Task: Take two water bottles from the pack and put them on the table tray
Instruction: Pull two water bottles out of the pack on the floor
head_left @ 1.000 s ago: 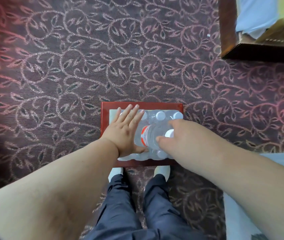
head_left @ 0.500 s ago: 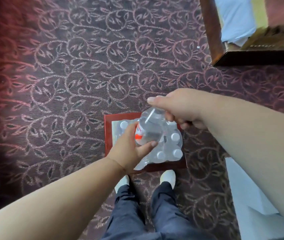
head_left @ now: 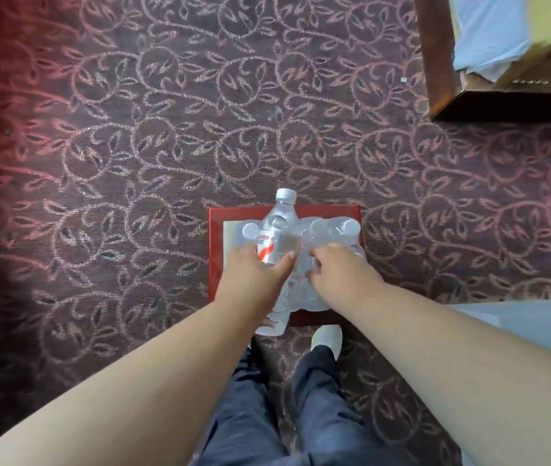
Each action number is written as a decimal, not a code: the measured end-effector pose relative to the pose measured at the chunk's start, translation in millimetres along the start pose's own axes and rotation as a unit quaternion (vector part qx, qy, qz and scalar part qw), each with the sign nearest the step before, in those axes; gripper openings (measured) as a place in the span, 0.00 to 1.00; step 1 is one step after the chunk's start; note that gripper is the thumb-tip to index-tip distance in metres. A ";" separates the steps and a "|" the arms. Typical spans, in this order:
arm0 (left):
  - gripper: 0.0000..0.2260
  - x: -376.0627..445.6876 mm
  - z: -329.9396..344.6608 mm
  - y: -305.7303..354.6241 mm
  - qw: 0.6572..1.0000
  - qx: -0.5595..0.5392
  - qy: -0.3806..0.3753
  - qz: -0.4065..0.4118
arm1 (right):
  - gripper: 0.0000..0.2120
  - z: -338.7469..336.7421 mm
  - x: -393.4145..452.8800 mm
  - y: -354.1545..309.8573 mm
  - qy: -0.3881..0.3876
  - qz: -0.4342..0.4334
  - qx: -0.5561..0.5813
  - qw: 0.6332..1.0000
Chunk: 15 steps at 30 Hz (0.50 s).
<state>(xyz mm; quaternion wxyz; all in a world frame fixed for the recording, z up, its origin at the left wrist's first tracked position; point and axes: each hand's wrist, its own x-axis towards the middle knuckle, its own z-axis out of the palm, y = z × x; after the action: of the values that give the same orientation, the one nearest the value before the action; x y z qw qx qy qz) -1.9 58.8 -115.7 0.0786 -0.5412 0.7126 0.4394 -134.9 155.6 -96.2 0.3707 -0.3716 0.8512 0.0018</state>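
Left hand (head_left: 254,280) grip holds one bottle (head_left: 276,237) over the pack (head_left: 328,250); right hand (head_left: 341,274) grip loose on pack, second bottle and placement pending.

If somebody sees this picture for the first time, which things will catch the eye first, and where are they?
In the middle, the left hand holds a clear water bottle with a red-and-white label, its white cap pointing away from the person. Just beside it the right hand reaches into the plastic-wrapped pack of bottles, which sits on a red wooden stand. All around spreads a dark carpet with pink leaf scrolls.
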 end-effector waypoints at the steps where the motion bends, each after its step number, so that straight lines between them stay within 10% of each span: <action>1: 0.24 1.4 0.6 -2.1 1.000 -0.003 0.008 -0.001 | 0.17 0.6 1.7 -1.2 -0.005 -0.021 -0.044 0.999; 7: 0.20 9.4 -1.5 -7.6 0.999 -0.033 0.008 0.012 | 0.15 1.9 25.3 -4.2 -0.074 0.000 -0.269 0.960; 15: 0.29 11.4 -0.6 -6.4 0.998 -0.065 -0.012 -0.006 | 0.13 6.7 62.9 -10.9 -0.151 0.072 -0.281 0.945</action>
<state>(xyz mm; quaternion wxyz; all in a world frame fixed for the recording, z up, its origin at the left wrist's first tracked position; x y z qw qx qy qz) -0.9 50.2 -125.4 0.0543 -0.5445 0.6779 0.4909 -152.1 109.8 -137.9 0.3739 -0.3938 0.7749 0.3236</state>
